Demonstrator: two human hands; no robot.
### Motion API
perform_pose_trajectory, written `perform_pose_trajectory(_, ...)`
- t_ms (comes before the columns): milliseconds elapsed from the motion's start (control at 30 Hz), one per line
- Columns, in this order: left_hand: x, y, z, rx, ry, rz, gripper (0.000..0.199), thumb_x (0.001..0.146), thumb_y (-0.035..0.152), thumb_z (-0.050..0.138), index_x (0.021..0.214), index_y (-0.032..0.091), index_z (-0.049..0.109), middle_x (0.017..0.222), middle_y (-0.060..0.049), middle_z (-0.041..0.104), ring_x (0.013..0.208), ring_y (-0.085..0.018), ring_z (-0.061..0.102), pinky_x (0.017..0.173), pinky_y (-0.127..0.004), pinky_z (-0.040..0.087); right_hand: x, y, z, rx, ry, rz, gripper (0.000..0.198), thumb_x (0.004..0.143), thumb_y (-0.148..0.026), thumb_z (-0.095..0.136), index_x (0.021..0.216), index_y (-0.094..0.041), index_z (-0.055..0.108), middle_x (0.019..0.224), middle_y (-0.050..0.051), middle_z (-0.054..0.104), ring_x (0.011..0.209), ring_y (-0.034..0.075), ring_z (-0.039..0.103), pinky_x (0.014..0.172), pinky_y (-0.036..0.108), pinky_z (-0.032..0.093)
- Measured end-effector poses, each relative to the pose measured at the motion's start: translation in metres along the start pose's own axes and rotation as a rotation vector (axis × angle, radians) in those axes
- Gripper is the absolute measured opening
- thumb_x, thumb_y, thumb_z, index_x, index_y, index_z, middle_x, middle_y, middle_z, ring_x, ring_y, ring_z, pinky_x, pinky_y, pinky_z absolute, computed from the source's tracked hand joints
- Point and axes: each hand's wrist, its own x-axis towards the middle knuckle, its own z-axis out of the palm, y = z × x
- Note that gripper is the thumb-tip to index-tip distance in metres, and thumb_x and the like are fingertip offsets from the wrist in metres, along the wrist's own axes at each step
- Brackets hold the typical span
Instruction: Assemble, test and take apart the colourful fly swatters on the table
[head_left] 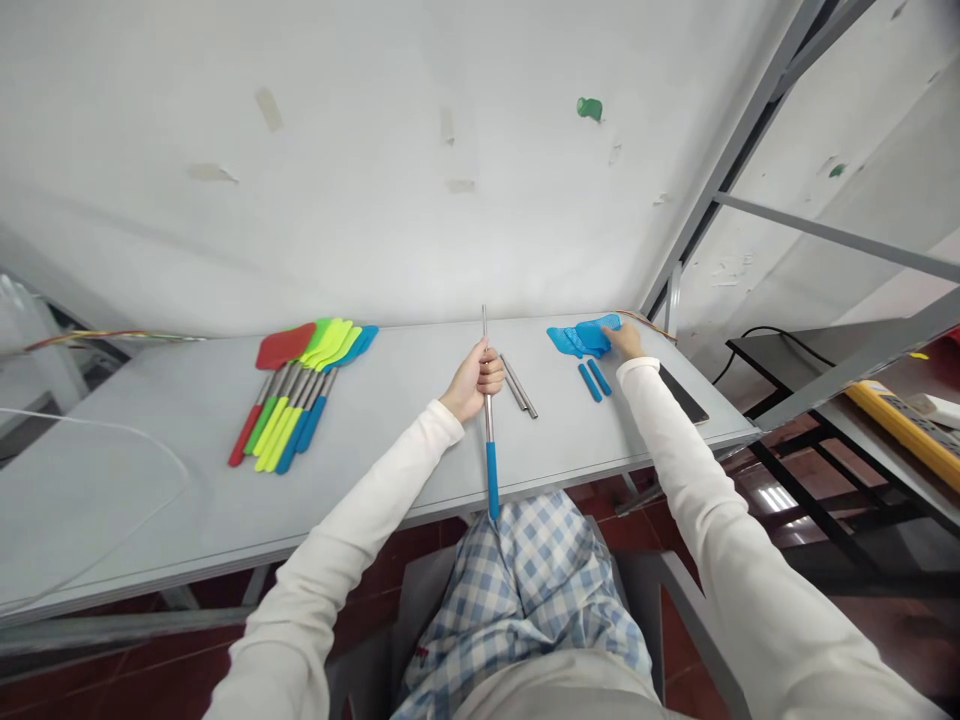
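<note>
Left hand fisted round blue-gripped metal rod – right hand pinching blue swatter heads, grey table

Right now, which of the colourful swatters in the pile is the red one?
The red swatter is the one at the far left end of the pile, beside the green and yellow ones; the blue ones lie at the right end.

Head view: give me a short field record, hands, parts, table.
left hand: fist shut on metal rod with blue grip
right hand: rests on blue swatter heads, grip unclear
loose parts: two blue sleeves, two bare rods
finished pile: swatters, red, green, yellow, blue, far left
surface: grey table
also: dark phone at right edge
</note>
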Motion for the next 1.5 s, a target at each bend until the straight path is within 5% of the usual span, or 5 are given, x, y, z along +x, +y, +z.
perform_pose_trajectory(233, 0.013, -0.004, 0.001, -0.133, -0.017, 0.033, 0.025, 0.091, 0.023, 0.042, 0.067, 0.017, 0.042, 0.051, 0.01, 0.022, 0.036, -0.002, 0.022, 0.032, -0.012, 0.018, -0.025, -0.016, 0.008, -0.072, 0.112, -0.039, 0.038, 0.082, -0.025, 0.063, 0.114, -0.005, 0.056, 0.135, 0.029, 0.044, 0.133, 0.035, 0.033, 0.107, 0.052, 0.025)
perform_pose_trajectory(500, 0.025, -0.014, 0.023, -0.057, 0.016, 0.145, 0.015, 0.079, 0.007, 0.056, 0.087, 0.017, 0.049, 0.066, 0.002, 0.052, 0.044, -0.003, 0.038, 0.044, -0.014, 0.033, -0.123, -0.108, 0.037, 0.731, -0.564, -0.326, 0.032, 0.086, -0.047, 0.057, 0.077, -0.017, 0.064, 0.08, 0.001, 0.066, 0.067, 0.01, 0.054, 0.062, 0.02, 0.043)
perform_pose_trajectory(733, 0.001, -0.01, -0.001, 0.296, -0.008, 0.148, 0.018, 0.076, 0.014, 0.063, 0.092, 0.014, 0.055, 0.078, -0.004, 0.063, 0.065, -0.011, 0.062, 0.067, -0.025, 0.052, -0.12, -0.153, 0.041, 1.12, -0.567, -0.177, 0.043, 0.093, -0.056, 0.039, 0.066, -0.022, 0.039, 0.05, -0.007, 0.045, 0.045, 0.008, 0.043, 0.048, 0.019, 0.036)
perform_pose_trajectory(1033, -0.041, -0.01, -0.054, 0.799, 0.035, 0.172, 0.025, 0.083, 0.041, 0.059, 0.097, 0.02, 0.063, 0.055, 0.008, 0.04, 0.034, -0.003, 0.027, 0.033, -0.016, 0.018, -0.071, -0.152, 0.028, 1.251, -0.622, 0.078, 0.05, 0.09, -0.064, 0.027, 0.061, -0.024, 0.023, 0.049, -0.007, 0.027, 0.044, 0.01, 0.034, 0.053, 0.025, 0.041)
perform_pose_trajectory(1500, -0.013, -0.003, -0.064, 1.292, 0.244, 0.548, 0.029, 0.086, 0.038, 0.052, 0.095, 0.019, 0.072, 0.092, -0.004, 0.071, 0.085, -0.018, 0.06, 0.08, -0.025, 0.042, -0.138, -0.125, 0.071, 1.526, -0.654, 0.233, 0.026, 0.087, -0.038, 0.022, 0.081, -0.024, 0.043, 0.068, -0.001, 0.056, 0.057, 0.015, 0.053, 0.054, 0.026, 0.042)
